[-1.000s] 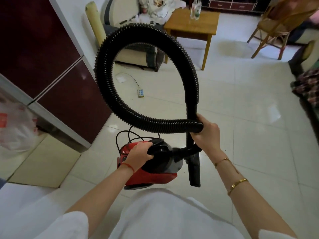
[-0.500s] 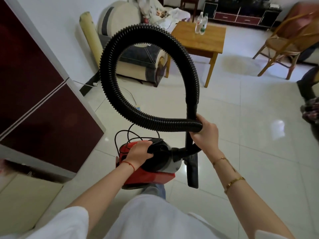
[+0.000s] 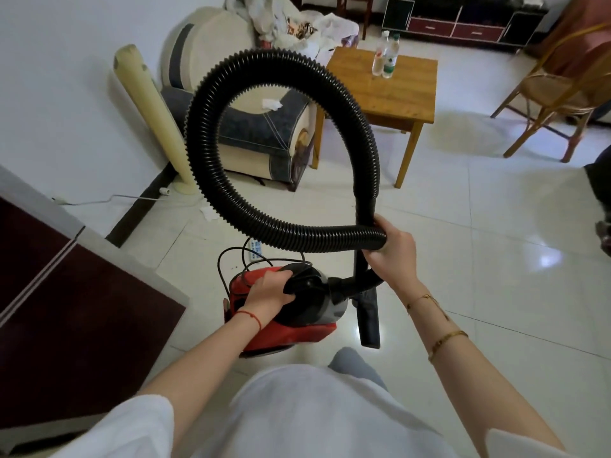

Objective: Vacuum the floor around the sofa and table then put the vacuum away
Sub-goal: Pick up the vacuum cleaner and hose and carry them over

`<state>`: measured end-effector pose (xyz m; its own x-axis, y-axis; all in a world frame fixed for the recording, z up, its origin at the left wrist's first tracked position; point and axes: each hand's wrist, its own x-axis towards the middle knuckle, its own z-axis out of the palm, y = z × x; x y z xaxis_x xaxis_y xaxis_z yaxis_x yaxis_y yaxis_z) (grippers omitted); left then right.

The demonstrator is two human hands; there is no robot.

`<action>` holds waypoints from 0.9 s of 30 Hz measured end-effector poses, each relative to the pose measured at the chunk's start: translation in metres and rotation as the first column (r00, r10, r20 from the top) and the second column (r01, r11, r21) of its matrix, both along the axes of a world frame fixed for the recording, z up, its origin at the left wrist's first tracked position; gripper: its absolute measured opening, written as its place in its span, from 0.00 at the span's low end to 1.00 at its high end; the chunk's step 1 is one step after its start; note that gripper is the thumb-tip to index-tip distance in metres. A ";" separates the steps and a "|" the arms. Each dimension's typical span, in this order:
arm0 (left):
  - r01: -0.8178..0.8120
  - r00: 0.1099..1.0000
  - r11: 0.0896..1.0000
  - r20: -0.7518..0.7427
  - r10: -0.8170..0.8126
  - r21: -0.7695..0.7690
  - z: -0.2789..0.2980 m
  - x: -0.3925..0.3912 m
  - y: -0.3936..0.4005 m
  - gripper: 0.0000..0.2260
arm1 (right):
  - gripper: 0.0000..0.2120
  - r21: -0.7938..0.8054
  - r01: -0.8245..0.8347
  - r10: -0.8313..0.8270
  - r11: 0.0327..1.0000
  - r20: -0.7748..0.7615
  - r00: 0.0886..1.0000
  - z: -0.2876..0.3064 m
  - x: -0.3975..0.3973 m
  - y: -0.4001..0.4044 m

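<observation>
Sofa (image 3: 264, 127) and bench (image 3: 386, 90) are drawing nearer as I'm carrying the vacuum (image 3: 291, 312) over, left hand (image 3: 267, 290) gripping its handle, right hand (image 3: 391, 256) clamping the looped hose (image 3: 205, 127); keeping nozzle off the floor.

The left hand (image 3: 269, 290) covers the handle of the red-and-black canister vacuum (image 3: 297, 312). The ribbed black hose (image 3: 211, 104) hides part of the cream-and-grey sofa (image 3: 264, 127). The rattan chair (image 3: 558, 90) is cut by the right edge. Labels on the two clear plastic bottles (image 3: 385, 56) are unreadable.
</observation>
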<state>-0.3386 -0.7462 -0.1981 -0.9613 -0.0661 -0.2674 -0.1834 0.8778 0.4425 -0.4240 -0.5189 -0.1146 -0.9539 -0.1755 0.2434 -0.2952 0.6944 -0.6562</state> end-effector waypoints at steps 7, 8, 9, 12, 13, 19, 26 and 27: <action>-0.030 0.999 0.999 0.019 0.029 0.017 -0.008 -0.121 -0.020 0.07 | 0.22 0.000 -0.063 0.063 0.998 0.008 0.998 -0.011 -0.131 -0.026; -0.039 0.999 0.999 0.019 0.038 0.025 -0.011 -0.137 -0.023 0.07 | 0.22 -0.004 -0.073 0.073 0.997 0.019 0.997 -0.014 -0.152 -0.029; -0.051 0.998 0.998 0.023 0.051 0.031 -0.014 -0.154 -0.026 0.08 | 0.22 -0.009 -0.088 0.088 0.996 0.026 0.996 -0.017 -0.173 -0.032; -0.114 0.993 0.992 0.020 0.113 0.048 -0.024 -0.205 -0.033 0.12 | 0.22 -0.019 -0.148 0.148 0.989 0.047 0.988 -0.023 -0.240 -0.043; -0.142 0.990 0.988 0.015 0.142 0.063 -0.026 -0.222 -0.034 0.12 | 0.21 -0.014 -0.169 0.170 0.986 0.053 0.984 -0.023 -0.263 -0.047; -0.309 0.951 0.945 0.038 0.307 0.110 -0.021 -0.324 -0.042 0.12 | 0.21 0.035 -0.303 0.300 0.952 0.073 0.951 -0.016 -0.396 -0.081; -0.399 0.917 0.907 0.070 0.393 0.134 -0.032 -0.430 -0.067 0.09 | 0.21 0.044 -0.400 0.394 0.916 0.102 0.914 -0.022 -0.515 -0.130; -0.404 0.914 0.905 0.077 0.397 0.133 -0.035 -0.442 -0.073 0.10 | 0.22 0.042 -0.407 0.400 0.913 0.109 0.910 -0.026 -0.529 -0.137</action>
<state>-0.7810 -0.8188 -0.2329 -0.8477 -0.4011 -0.3473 -0.5304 0.6539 0.5395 -0.9533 -0.6561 -0.1401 -0.8167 -0.5623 0.1298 -0.4965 0.5701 -0.6546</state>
